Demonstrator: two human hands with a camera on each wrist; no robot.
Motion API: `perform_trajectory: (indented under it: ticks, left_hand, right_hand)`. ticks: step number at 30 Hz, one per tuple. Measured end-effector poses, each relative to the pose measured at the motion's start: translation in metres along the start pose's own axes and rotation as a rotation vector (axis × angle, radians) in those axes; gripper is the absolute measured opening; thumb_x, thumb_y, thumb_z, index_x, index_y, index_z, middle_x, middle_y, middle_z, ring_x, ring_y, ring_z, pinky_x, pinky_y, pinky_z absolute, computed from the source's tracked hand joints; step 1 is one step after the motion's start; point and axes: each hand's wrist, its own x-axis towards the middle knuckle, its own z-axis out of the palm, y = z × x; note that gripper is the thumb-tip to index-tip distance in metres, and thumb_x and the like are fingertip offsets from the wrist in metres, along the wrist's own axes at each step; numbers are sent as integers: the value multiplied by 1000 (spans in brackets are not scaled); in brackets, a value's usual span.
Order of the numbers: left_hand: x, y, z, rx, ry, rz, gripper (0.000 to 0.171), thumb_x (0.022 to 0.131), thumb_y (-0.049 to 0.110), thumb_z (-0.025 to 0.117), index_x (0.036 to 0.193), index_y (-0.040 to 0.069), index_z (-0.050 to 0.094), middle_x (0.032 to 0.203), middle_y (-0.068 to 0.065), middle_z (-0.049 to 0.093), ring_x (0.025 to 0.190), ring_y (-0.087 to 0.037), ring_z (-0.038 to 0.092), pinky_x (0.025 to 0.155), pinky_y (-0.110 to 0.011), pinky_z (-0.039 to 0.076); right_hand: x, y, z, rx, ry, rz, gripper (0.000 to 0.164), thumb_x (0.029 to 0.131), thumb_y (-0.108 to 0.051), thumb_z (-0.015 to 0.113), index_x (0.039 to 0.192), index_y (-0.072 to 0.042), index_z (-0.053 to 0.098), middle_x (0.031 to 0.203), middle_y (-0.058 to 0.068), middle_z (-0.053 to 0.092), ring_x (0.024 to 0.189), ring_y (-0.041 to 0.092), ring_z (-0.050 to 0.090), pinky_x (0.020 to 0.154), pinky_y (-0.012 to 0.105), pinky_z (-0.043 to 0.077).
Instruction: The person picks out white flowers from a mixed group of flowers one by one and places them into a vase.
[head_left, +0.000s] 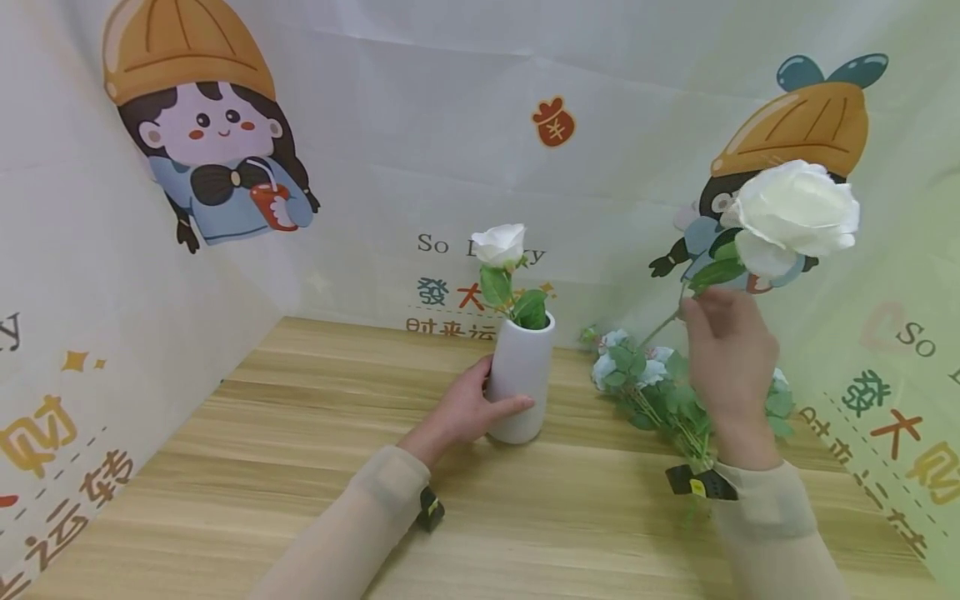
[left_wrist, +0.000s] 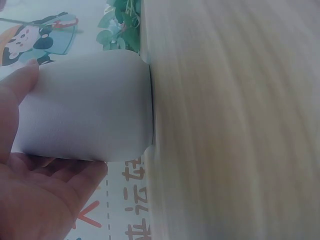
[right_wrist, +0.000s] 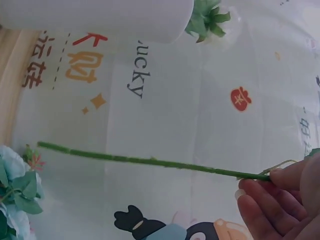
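A white vase stands upright on the wooden table, and one white rose with green leaves rises from its mouth. My left hand grips the vase around its lower half, thumb across the front and fingers behind. To the right of the vase, in the air, my right hand pinches the stem of a large white rose just below its leaves. In the right wrist view the bare green stem runs out from between thumb and fingers, its cut end pointing down toward the table.
A bunch of pale blue flowers with green leaves lies on the table at the right, partly behind my right hand and wrist. A printed cloth backdrop with cartoon figures and lettering closes off the back and both sides.
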Motion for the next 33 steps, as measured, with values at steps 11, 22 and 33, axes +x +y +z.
perform_trajectory:
  ticks: [11, 22, 33]
  left_hand:
    - [0, 1, 0, 1, 3, -14, 86, 82, 52, 78, 149, 16, 37, 133, -3, 52, 116, -19, 51, 100, -49, 45]
    - [1, 0, 0, 11, 7, -4, 83, 83, 51, 78, 148, 16, 38, 132, -3, 53, 114, -18, 51, 99, -48, 46]
    - [1, -1, 1, 12, 6, -1, 85, 83, 52, 78, 149, 16, 37, 132, -3, 53, 115, -19, 51, 99, -49, 45]
  right_hand:
    - [-2, -32, -7, 319, 146, -67, 18, 93, -4, 71, 107, 3, 63, 93, 8, 70, 78, 11, 66, 75, 17, 55]
    - [-2, -34, -10, 703, 216, -144, 17, 87, 10, 71, 102, 8, 64, 93, 20, 68, 79, 24, 68, 73, 25, 59]
    - [-12, -63, -17, 773, 257, -237, 17, 87, 11, 71, 101, 15, 62, 93, 25, 67, 77, 26, 68, 73, 27, 59]
